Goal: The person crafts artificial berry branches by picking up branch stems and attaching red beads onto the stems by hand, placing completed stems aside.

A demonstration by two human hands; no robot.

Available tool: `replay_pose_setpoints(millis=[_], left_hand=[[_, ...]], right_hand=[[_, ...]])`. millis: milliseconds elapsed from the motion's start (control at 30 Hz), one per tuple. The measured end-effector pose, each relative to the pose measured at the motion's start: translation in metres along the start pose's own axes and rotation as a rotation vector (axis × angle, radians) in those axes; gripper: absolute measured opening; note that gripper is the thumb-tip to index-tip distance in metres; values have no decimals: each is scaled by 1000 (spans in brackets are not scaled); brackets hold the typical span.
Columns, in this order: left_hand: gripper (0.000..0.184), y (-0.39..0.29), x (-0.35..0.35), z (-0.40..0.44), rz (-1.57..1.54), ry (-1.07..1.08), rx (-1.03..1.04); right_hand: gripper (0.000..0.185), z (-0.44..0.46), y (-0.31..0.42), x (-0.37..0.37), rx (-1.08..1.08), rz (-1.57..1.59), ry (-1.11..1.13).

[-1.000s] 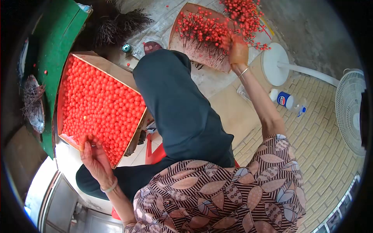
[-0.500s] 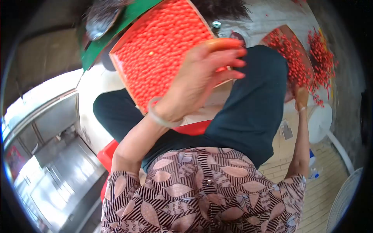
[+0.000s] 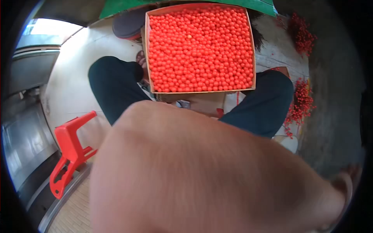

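My left forearm [image 3: 217,163] fills the lower middle of the view, close to the camera and blurred. It stretches to the right edge, where a pale bracelet [image 3: 347,190] circles the wrist. Only a dim part of my left hand [image 3: 352,173] shows there; its fingers are too dark to read. I cannot see my right hand. Beyond the forearm, between my knees, stands a cardboard box [image 3: 202,92] filled with small round red berries [image 3: 202,50]. One yellowish berry [image 3: 189,37] lies among them.
Sprays of red berries [image 3: 301,101] lie right of my knee, with another bunch [image 3: 303,37] farther back. A red plastic stool [image 3: 70,143] is at left. Green sheeting [image 3: 186,4] borders the far side. A grey wall [image 3: 334,97] rises at right.
My left arm has swung from over the box to the far right, near the camera. My right hand has left the view. The camera has shifted, and the red stool now shows at left.
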State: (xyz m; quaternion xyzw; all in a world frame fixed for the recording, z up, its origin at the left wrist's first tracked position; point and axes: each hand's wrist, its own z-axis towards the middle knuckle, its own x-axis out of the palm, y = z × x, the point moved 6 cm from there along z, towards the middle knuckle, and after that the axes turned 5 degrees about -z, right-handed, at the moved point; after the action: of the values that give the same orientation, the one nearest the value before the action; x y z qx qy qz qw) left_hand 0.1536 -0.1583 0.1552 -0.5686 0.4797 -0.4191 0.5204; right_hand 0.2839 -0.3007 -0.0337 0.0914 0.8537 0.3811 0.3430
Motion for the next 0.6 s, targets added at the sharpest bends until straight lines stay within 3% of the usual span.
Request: replay_pose_setpoints(millis=[200,333,600], left_hand=[[4,-1,5,-41,520,252,132],[5,0,4,-49,625,337,158],[7,7,2,-50,601,379,171]], right_hand=[[19,-30,105,44,-207,-38,93],[18,-22,120,62,-234,-69,105],[21,-39,128,27,-153,-113,-1]])
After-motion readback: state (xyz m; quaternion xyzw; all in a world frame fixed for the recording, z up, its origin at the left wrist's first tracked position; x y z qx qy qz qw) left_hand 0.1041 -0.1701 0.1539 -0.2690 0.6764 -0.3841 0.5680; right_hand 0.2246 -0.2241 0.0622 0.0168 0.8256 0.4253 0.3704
